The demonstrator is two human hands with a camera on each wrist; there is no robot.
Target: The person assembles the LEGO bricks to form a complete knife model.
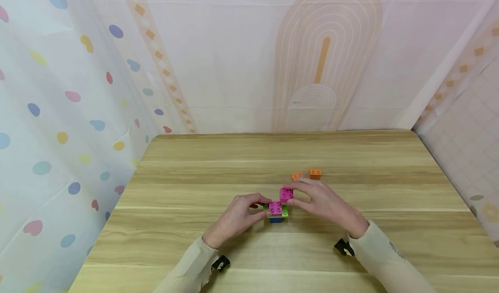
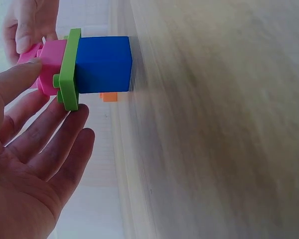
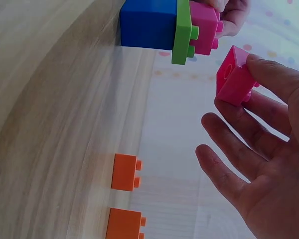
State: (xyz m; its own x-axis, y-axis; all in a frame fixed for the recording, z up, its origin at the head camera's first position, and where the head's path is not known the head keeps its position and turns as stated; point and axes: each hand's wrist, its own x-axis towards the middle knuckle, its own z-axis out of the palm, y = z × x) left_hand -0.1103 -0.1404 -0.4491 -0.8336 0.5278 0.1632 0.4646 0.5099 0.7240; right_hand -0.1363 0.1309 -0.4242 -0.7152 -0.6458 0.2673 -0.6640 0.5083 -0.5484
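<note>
A small stack stands on the wooden table: a blue block [image 2: 104, 64] at the bottom, a flat green plate brick [image 2: 70, 74] across it, and a pink brick [image 1: 275, 208] on top. My left hand [image 1: 242, 215] pinches that top pink brick between thumb and fingers, its other fingers spread beside the green plate. In my right hand [image 1: 321, 200] a second pink brick [image 3: 235, 77] is held by thumb and fingertips. It is tilted and apart from the stack, up and to the right of the first pink brick, its hollow underside partly showing in the right wrist view.
Two orange bricks lie on the table [image 1: 175, 232] beyond my right hand; one orange brick [image 1: 297, 176] is close behind its fingers, the other orange brick [image 1: 315, 174] a little to the right. A patterned curtain [image 1: 234, 59] hangs along the table's far edge.
</note>
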